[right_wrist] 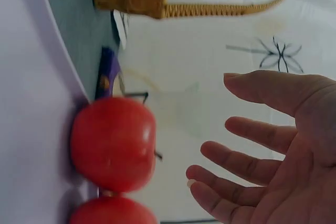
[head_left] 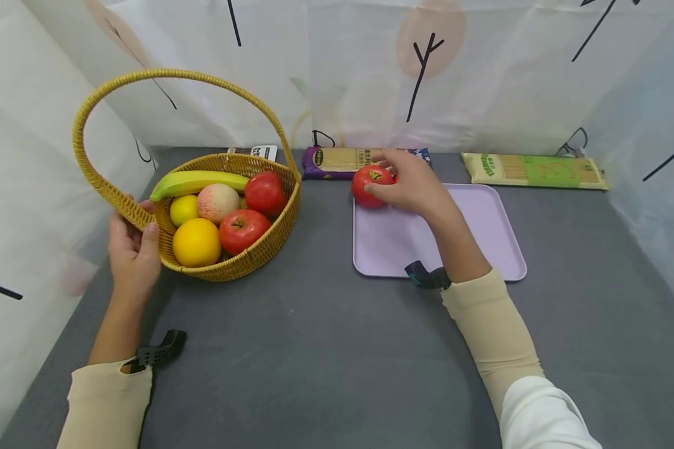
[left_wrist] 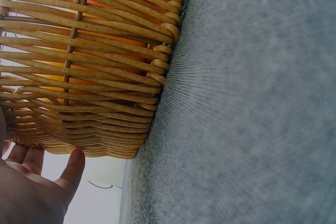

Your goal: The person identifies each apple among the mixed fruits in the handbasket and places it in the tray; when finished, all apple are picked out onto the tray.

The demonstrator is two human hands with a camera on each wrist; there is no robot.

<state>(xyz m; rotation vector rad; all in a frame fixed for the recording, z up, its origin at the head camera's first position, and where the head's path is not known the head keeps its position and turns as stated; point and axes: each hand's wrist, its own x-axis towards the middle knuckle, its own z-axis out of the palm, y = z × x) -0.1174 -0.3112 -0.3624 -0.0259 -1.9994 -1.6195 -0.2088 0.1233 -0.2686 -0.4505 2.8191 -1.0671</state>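
Note:
My left hand grips the left side of a woven basket, thumb in front and fingers behind, low on the handle. In the basket lie a banana, a peach, a lemon, an orange and two red apples, one at the front and one behind it. Over the lilac tray, my right hand is spread and holds nothing. Its fingers stand apart from a red apple on the tray. A second apple sits beside that one, mostly hidden by my hand in the head view.
A purple pack of noodles lies behind the tray. Another pack with a green label lies at the back right. Printed white cloth hangs behind and at both sides of the grey table.

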